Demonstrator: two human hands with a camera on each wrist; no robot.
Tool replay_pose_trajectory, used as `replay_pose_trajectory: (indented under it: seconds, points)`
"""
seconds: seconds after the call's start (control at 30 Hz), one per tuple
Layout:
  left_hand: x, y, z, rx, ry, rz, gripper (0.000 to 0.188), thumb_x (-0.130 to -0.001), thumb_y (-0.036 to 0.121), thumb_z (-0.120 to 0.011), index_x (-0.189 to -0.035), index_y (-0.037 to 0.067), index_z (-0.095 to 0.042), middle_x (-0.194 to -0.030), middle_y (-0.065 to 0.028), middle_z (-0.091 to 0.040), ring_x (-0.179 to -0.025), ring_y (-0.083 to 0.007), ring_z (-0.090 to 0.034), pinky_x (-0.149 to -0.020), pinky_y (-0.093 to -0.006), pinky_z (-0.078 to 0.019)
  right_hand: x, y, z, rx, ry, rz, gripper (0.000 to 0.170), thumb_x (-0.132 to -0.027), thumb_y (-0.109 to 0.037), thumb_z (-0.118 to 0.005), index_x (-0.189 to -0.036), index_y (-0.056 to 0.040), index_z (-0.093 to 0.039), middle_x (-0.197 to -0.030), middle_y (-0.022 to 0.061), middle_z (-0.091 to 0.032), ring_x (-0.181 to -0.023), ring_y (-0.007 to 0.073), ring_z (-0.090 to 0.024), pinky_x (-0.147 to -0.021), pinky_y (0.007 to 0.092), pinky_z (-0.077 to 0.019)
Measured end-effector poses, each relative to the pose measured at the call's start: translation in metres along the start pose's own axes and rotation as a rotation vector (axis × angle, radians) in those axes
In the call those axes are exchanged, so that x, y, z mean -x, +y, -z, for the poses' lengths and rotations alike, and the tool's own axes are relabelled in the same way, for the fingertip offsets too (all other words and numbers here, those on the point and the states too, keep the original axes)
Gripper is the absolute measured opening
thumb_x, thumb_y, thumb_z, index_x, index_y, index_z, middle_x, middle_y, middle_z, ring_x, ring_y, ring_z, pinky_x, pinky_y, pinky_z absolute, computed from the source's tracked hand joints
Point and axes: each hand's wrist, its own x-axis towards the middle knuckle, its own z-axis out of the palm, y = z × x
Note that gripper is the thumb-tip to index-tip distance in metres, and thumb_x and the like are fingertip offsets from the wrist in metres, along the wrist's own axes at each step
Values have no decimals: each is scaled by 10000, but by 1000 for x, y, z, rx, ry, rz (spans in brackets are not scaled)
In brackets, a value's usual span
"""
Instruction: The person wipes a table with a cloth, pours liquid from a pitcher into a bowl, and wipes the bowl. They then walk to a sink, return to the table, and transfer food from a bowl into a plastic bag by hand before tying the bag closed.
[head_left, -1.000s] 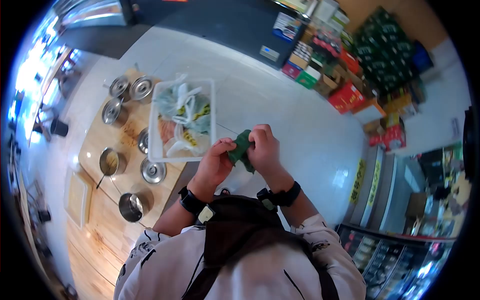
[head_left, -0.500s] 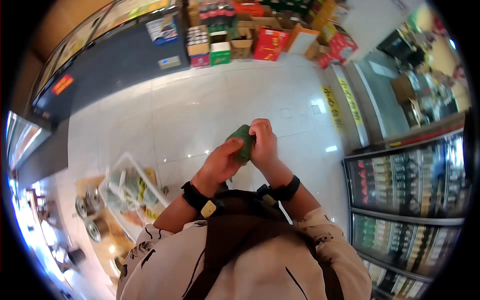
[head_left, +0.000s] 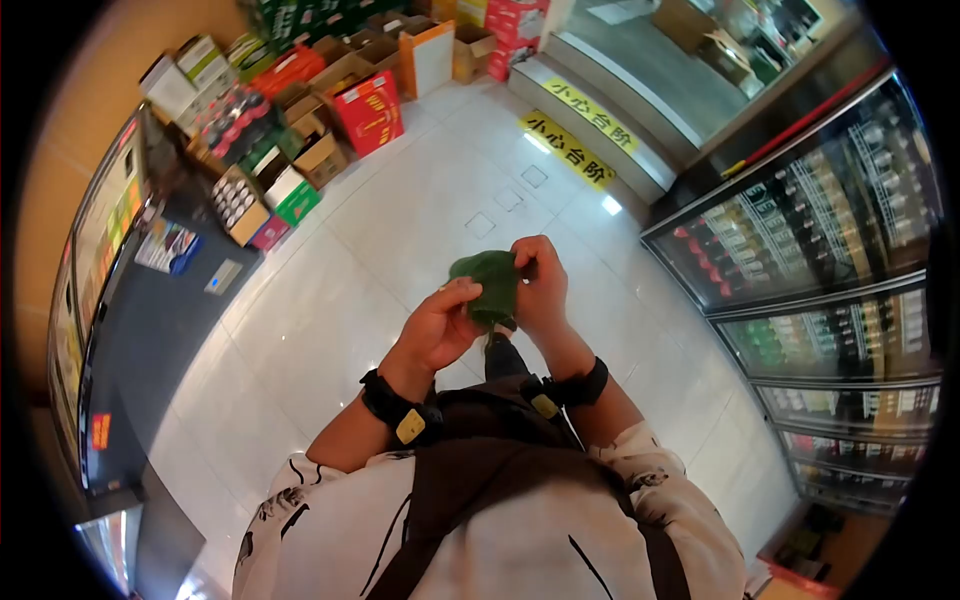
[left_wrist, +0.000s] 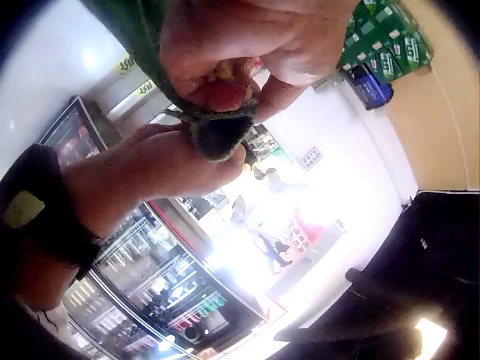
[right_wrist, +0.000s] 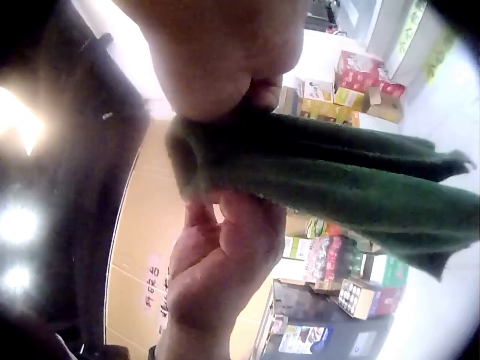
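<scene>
A dark green cloth [head_left: 490, 290] is stretched between my two hands in front of my body. My left hand [head_left: 437, 325] pinches its left edge with the thumb on top, and my right hand [head_left: 541, 285] grips the opposite edge with curled fingers. From the right wrist, the cloth [right_wrist: 337, 172] hangs in long folds with a rolled upper edge, the right hand [right_wrist: 217, 60] at one side of it and the left hand [right_wrist: 232, 255] at the other. The left wrist view shows the cloth's bunched edge [left_wrist: 223, 133] between the hands.
Pale floor tiles [head_left: 330, 260] lie below. Stacked drink boxes [head_left: 370, 110] and a dark counter [head_left: 190, 290] stand at the left. Steps with yellow warning strips [head_left: 570, 150] are ahead. Glass-door drink fridges [head_left: 800, 240] line the right. A foot [head_left: 503, 335] shows under the cloth.
My view has turned right, away from the wooden table with pots and the plastic bin, toward the steps and fridges. The cloth, bunched up earlier, is spread wider between both hands.
</scene>
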Motion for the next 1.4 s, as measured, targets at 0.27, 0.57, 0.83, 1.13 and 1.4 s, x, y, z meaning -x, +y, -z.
replay_pose_trajectory:
  seconds: [0.27, 0.57, 0.83, 1.13, 1.4]
  points:
    - [-204, 13, -36, -128, -41, 103, 131, -871, 115, -484, -962, 40, -540, -882, -59, -569, -828, -160, -552, -789, -322, -449, -137, 83, 85, -535, 205, -340, 224, -751, 71, -575, -804, -66, -406, -800, 18, -497, -703, 84, -487, -578, 211, -425]
    - [-388, 53, -86, -34, -112, 234, 213, -923, 236, -457, -901, 53, -562, -842, -35, -571, -792, -151, -544, -736, -280, -450, -282, 171, 158, -918, 465, -690, 109, -861, -82, -512, -819, -98, -412, -702, 30, -496, -592, 117, -496, -493, 227, -432]
    - [-564, 114, -93, -251, -164, 431, 266, -928, 215, -444, -1109, 29, -503, -1055, -74, -596, -959, -179, -577, -860, -338, -449, -412, 247, 184, -151, 483, -359, 165, -762, 8, -578, -771, -60, -428, -729, -8, -482, -662, 70, -457, -593, 215, -416]
    - [-725, 153, -124, -173, -326, 584, 275, -907, 174, -480, -1169, 88, -481, -1091, -37, -584, -1017, -172, -553, -899, -353, -421, -536, 311, 237, -59, 705, -435, 176, -757, -77, -634, -764, -69, -458, -690, -4, -491, -640, 73, -449, -562, 231, -405]
    - [-907, 129, -141, -13, -511, 794, 374, -887, 175, -474, -1228, 24, -439, -1204, -95, -537, -1103, -213, -515, -984, -373, -358, -625, 405, 341, -183, 756, -403, 176, -760, -64, -636, -787, -71, -462, -713, -14, -484, -651, 63, -451, -574, 219, -402]
